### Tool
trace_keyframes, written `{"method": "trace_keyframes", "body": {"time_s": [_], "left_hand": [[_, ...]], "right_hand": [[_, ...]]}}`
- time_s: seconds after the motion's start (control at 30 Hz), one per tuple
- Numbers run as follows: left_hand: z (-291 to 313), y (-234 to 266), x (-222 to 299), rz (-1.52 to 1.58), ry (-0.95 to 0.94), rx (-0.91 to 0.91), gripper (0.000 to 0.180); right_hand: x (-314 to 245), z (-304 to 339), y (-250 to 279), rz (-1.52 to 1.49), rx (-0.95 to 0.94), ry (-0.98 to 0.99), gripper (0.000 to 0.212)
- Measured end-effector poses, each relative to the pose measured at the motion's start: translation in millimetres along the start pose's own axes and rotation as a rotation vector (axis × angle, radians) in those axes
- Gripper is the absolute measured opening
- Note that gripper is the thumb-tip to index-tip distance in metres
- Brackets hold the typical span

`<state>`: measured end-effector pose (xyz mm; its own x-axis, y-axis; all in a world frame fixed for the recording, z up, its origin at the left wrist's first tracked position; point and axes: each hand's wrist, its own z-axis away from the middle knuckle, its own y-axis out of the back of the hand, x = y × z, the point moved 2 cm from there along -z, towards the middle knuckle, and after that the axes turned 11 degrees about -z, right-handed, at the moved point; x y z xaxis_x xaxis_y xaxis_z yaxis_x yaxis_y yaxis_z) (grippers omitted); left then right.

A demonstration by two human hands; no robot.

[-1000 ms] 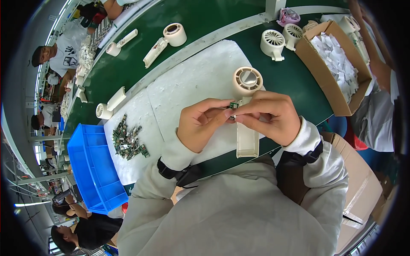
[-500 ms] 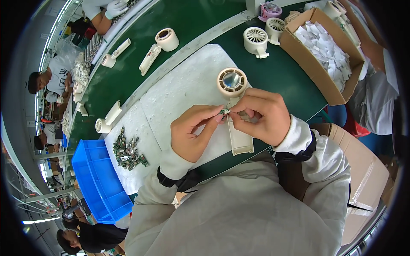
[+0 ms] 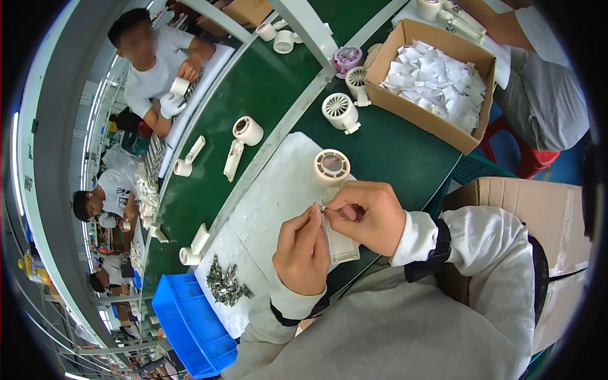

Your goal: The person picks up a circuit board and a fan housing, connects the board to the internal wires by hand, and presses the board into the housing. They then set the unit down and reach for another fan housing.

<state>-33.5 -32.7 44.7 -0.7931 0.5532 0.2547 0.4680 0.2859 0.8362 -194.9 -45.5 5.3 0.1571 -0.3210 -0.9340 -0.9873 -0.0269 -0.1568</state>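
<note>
My left hand (image 3: 301, 253) and my right hand (image 3: 372, 216) meet fingertip to fingertip, both pinching a small circuit board (image 3: 323, 208) that is mostly hidden by the fingers. Beneath them lies a cream handheld fan body, its round head (image 3: 332, 166) pointing away from me and its hollow handle (image 3: 342, 246) toward me. The right hand covers the join between head and handle. On the white foam sheet (image 3: 253, 209), left of my hands, rests a pile of small circuit boards (image 3: 226, 283).
A blue bin (image 3: 193, 329) stands at the left. Other fan bodies (image 3: 247, 130) lie on the green bench beyond the metal rail. At the far right, a cardboard box (image 3: 421, 123) holds white paper pieces beside a fan head (image 3: 340, 112). Co-workers (image 3: 158, 69) sit across the bench.
The view has swung, so the bench appears lower and more of the far side shows. My left fingers now point more upward, and the board between the fingertips is more hidden.
</note>
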Motion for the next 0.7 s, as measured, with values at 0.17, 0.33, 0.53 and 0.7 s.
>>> {"method": "trace_keyframes", "body": {"time_s": [0.17, 0.33, 0.53, 0.7], "left_hand": [[-9.3, -2.0, -5.9, 0.121, 0.066, -0.060, 0.036], [-24.1, 0.0, -27.7, 0.622, 0.321, -0.422, 0.043], [-94.3, 23.8, -85.0, 0.846, 0.613, -0.770, 0.044], [-184.5, -5.9, -138.8, 0.884, 0.599, -0.515, 0.037]], "right_hand": [[4.6, -6.9, 6.4, -0.015, 0.023, 0.028, 0.009], [5.9, -10.4, 4.2, -0.004, -0.043, 0.102, 0.011], [-11.1, -15.8, 10.2, 0.090, -0.016, 0.399, 0.020], [3.4, -16.1, 11.9, 0.218, -0.269, 0.326, 0.019]]}}
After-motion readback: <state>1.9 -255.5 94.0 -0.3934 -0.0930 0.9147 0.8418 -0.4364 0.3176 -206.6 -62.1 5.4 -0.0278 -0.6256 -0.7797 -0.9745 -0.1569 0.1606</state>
